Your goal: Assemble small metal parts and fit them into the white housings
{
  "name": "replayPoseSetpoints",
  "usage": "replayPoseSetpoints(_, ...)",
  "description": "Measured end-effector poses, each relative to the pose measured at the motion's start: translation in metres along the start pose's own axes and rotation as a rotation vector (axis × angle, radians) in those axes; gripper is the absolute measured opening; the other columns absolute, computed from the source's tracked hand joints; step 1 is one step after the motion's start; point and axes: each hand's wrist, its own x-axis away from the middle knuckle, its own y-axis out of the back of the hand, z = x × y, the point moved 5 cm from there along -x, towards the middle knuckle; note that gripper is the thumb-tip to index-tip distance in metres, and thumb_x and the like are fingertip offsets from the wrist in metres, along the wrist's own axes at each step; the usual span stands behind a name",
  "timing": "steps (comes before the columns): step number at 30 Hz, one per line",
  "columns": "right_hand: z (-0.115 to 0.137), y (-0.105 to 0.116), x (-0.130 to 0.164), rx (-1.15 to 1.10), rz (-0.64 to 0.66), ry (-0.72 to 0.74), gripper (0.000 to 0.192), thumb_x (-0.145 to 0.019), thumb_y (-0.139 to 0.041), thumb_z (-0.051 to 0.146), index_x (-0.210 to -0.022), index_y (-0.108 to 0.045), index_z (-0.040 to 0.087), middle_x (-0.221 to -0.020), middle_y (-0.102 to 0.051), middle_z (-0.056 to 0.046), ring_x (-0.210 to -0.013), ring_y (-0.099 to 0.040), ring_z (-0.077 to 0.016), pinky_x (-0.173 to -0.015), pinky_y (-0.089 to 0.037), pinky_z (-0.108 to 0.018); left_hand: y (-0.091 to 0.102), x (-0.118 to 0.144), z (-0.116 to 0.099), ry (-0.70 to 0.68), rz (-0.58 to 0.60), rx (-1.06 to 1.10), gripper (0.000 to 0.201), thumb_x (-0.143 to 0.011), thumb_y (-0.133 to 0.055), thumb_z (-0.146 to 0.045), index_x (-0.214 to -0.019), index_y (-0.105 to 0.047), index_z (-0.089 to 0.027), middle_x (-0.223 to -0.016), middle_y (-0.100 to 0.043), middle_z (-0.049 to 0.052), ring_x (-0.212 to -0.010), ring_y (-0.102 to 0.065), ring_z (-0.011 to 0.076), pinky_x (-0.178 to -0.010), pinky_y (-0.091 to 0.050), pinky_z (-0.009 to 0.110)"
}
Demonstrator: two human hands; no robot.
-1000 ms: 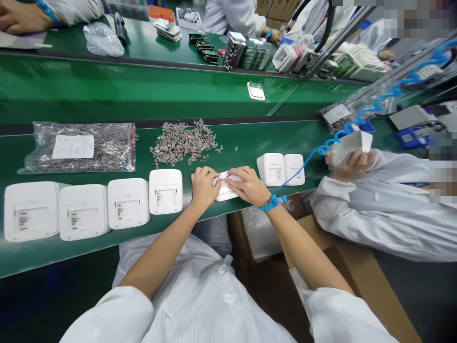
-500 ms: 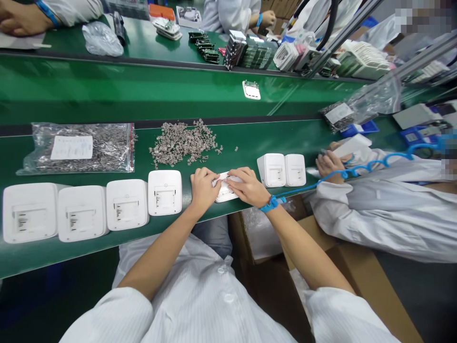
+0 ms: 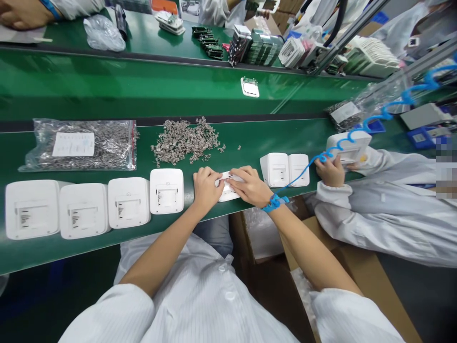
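Between my hands, on the green bench, is a white plastic housing point(image 3: 228, 194) with slots in its back. My left hand point(image 3: 207, 190) grips its left side, fingers bent over the top edge. My right hand point(image 3: 253, 186) holds the right side, with fingertips pressed onto its face near the left thumb. Whatever small part lies under the fingertips is hidden. Beyond the left hand spreads a pile of small metal clips point(image 3: 183, 143). A similar white housing point(image 3: 166, 191) stands just left of my left hand. A blue wrist strap point(image 3: 274, 202) with a coiled cord circles my right wrist.
More white housings point(image 3: 129, 204) line the bench at left, and two point(image 3: 276, 170) stand at right. A bag of metal clips point(image 3: 114, 145) lies behind the left row. A co-worker's hand point(image 3: 332, 171) holds a housing at right. A green conveyor point(image 3: 160, 85) runs beyond, carrying a white-framed board point(image 3: 250, 87).
My hands stay on the housing with little visible movement. At right, the co-worker's white housing is now raised and turned, and the blue coiled cord has swung upward. The board on the conveyor has shifted slightly left.
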Motion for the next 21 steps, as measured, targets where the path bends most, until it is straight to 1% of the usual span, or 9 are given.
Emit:
replayPoseSetpoints(4, 0.001, -0.001, -0.001, 0.008, -0.003, -0.006, 0.03, -0.101, -0.047, 0.026, -0.121, -0.069, 0.022, -0.133, -0.059, -0.013, -0.114, -0.046, -0.0285, -0.09, -0.039, -0.045, -0.002, 0.0, -0.005, -0.062, -0.008, -0.063, 0.007, -0.086, -0.065, -0.022, -0.085, -0.072, -0.022, -0.087, -0.063, 0.007, -0.093, -0.055, 0.0249, -0.078, -0.033, 0.041)
replayPoseSetpoints(8, -0.003, -0.001, 0.004, -0.041, -0.056, 0.003, 0.027, -0.099, -0.051, 0.024, -0.115, -0.072, 0.023, -0.131, -0.061, -0.012, -0.116, -0.048, -0.0279, -0.093, -0.04, -0.046, 0.001, 0.0, -0.008, -0.086, -0.011, -0.113, 0.009, -0.087, -0.063, -0.024, -0.083, -0.071, -0.022, -0.087, -0.062, 0.008, -0.092, -0.054, 0.0257, -0.078, -0.033, 0.042)
replayPoseSetpoints(10, 0.001, -0.001, 0.007, -0.073, -0.107, 0.026, 0.025, -0.097, -0.053, 0.024, -0.112, -0.074, 0.024, -0.131, -0.061, -0.012, -0.117, -0.048, -0.028, -0.095, -0.041, -0.047, 0.009, 0.01, -0.01, -0.105, 0.026, -0.178, 0.008, -0.087, -0.064, -0.026, -0.081, -0.069, -0.021, -0.087, -0.062, 0.009, -0.093, -0.053, 0.0271, -0.078, -0.033, 0.043)
replayPoseSetpoints(13, 0.02, -0.004, 0.01, -0.041, -0.241, 0.02, 0.023, -0.093, -0.057, 0.023, -0.107, -0.075, 0.026, -0.125, -0.064, -0.011, -0.114, -0.05, -0.0285, -0.095, -0.042, -0.048, 0.03, 0.041, -0.013, -0.119, 0.079, -0.325, 0.006, -0.087, -0.063, -0.026, -0.085, -0.065, -0.02, -0.086, -0.06, 0.01, -0.091, -0.052, 0.0287, -0.076, -0.034, 0.044)
replayPoseSetpoints(15, 0.043, -0.009, 0.01, -0.01, -0.33, 0.005, 0.022, -0.091, -0.06, 0.021, -0.105, -0.076, 0.028, -0.114, -0.067, -0.01, -0.108, -0.052, -0.0279, -0.092, -0.042, -0.046, 0.046, 0.065, -0.01, -0.04, 0.054, -0.404, 0.005, -0.089, -0.059, -0.024, -0.089, -0.062, -0.02, -0.086, -0.06, 0.011, -0.089, -0.052, 0.0285, -0.076, -0.035, 0.044)
replayPoseSetpoints(18, 0.072, -0.016, 0.009, -0.032, -0.374, -0.011, 0.023, -0.088, -0.061, 0.019, -0.102, -0.076, 0.029, -0.106, -0.069, -0.009, -0.103, -0.056, -0.0273, -0.089, -0.043, -0.044, 0.069, 0.092, 0.0, 0.115, -0.019, -0.464, 0.011, -0.088, -0.058, -0.025, -0.097, -0.06, -0.019, -0.093, -0.06, 0.012, -0.094, -0.052, 0.0304, -0.08, -0.037, 0.045)
replayPoseSetpoints(19, 0.074, -0.017, 0.008, -0.033, -0.383, -0.047, 0.022, -0.088, -0.06, 0.019, -0.101, -0.076, 0.028, -0.105, -0.068, -0.009, -0.103, -0.056, -0.0273, -0.089, -0.043, -0.044, 0.075, 0.096, 0.004, 0.152, -0.039, -0.475, 0.018, -0.087, -0.059, -0.026, -0.102, -0.059, -0.018, -0.098, -0.061, 0.014, -0.098, -0.052, 0.0321, -0.082, -0.037, 0.046)
replayPoseSetpoints(20, 0.07, -0.016, 0.009, -0.021, -0.405, -0.111, 0.022, -0.088, -0.059, 0.02, -0.1, -0.075, 0.028, -0.104, -0.068, -0.009, -0.102, -0.057, -0.0273, -0.09, -0.043, -0.044, 0.08, 0.099, 0.008, 0.182, -0.057, -0.484, 0.026, -0.086, -0.06, -0.028, -0.109, -0.058, -0.016, -0.104, -0.06, 0.016, -0.102, -0.051, 0.034, -0.084, -0.037, 0.047)
replayPoseSetpoints(21, 0.06, -0.014, 0.011, 0.008, -0.442, -0.202, 0.021, -0.089, -0.058, 0.021, -0.101, -0.075, 0.026, -0.104, -0.067, -0.01, -0.102, -0.058, -0.0276, -0.09, -0.043, -0.045, 0.084, 0.099, 0.012, 0.204, -0.073, -0.49, 0.036, -0.085, -0.061, -0.03, -0.116, -0.056, -0.014, -0.11, -0.06, 0.017, -0.105, -0.05, 0.0356, -0.086, -0.037, 0.048)
